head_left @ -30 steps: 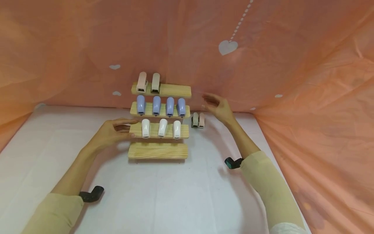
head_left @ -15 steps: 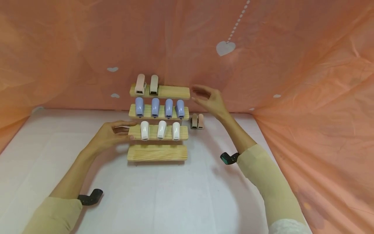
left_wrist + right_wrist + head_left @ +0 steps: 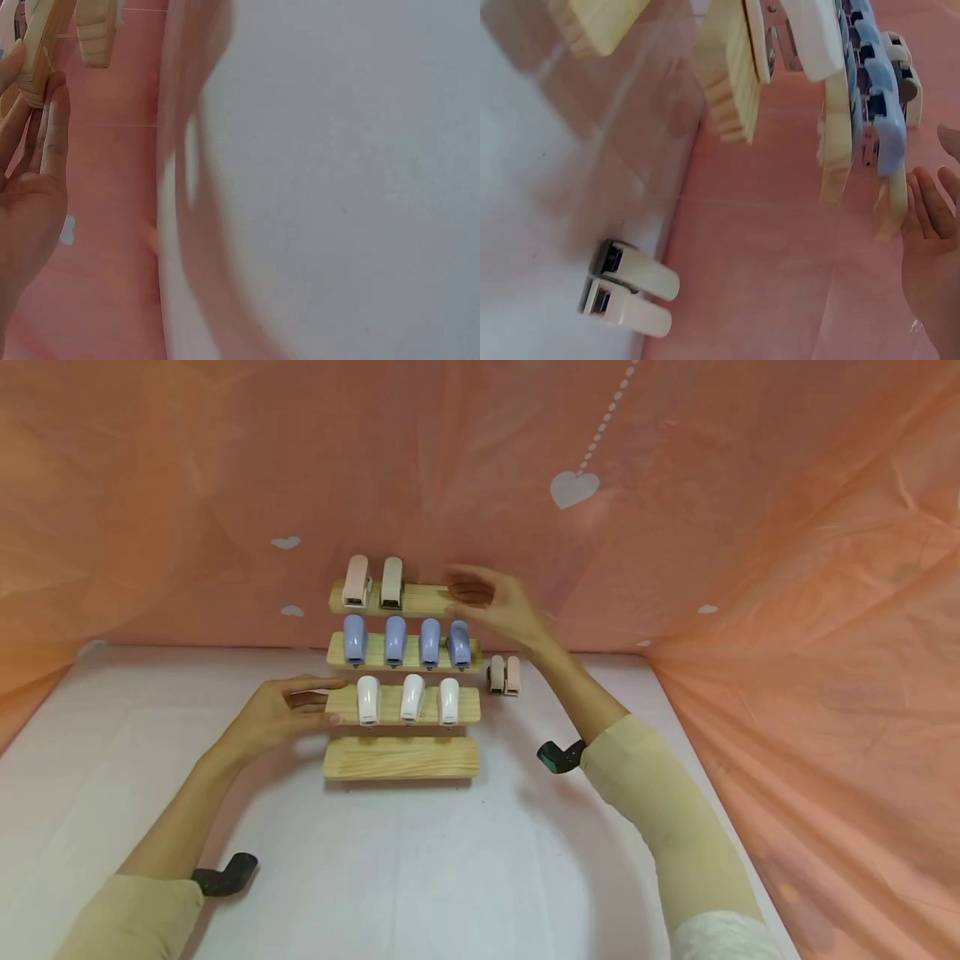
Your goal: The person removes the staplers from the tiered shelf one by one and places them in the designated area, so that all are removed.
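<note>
the right hand (image 3: 498,606) is blurred, fingers loosely parted, gripping nothing visible; it hides the right end of the top board (image 3: 426,600), contact unclear. the left hand (image 3: 273,714) pinches the 3rd board (image 3: 393,708) by its rounded left end. 9 curved staplers (image 3: 411,697) stand on these grained wooden tiers, a gap between the top pair and the right hand.

Right grip (image 3: 934,251): up beside a wooden shelf (image 3: 891,206)!
Blue staplers (image 3: 889,139): lined in a row!
Pale staplers (image 3: 646,275): paired on the table (image 3: 525,255)!
</note>
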Tool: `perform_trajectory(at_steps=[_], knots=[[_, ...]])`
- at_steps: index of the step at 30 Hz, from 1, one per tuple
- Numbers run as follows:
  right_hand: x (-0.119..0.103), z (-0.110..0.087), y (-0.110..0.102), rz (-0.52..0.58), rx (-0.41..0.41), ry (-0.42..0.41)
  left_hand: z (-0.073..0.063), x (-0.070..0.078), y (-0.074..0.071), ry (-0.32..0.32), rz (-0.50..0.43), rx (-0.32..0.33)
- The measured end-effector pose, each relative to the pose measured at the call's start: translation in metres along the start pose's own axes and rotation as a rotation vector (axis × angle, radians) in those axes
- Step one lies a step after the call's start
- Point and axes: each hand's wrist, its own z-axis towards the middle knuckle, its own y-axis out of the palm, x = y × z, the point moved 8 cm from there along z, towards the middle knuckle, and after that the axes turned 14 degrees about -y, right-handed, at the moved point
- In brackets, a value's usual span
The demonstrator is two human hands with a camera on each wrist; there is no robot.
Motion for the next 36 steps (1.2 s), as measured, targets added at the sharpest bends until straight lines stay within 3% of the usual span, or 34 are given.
perform_trajectory(at_steps=[16, 26, 31, 36], knots=[[0.005, 0.032, 0.024, -0.111, -0.135, 0.055, 0.004, 0.007, -0.001, 0.045, 0.059, 0.026], [0.006, 0.044, 0.037, -0.259, -0.151, 0.162, 0.005, 0.009, -0.002, 0.034, 0.088, 0.026], [0.006, 0.046, 0.038, -0.364, -0.156, 0.158, 0.004, 0.008, -0.001, 0.033, 0.063, 0.014], [0.006, 0.048, 0.039, -0.364, -0.144, 0.136, 0.004, 0.009, -0.001, 0.037, 0.046, -0.005]])
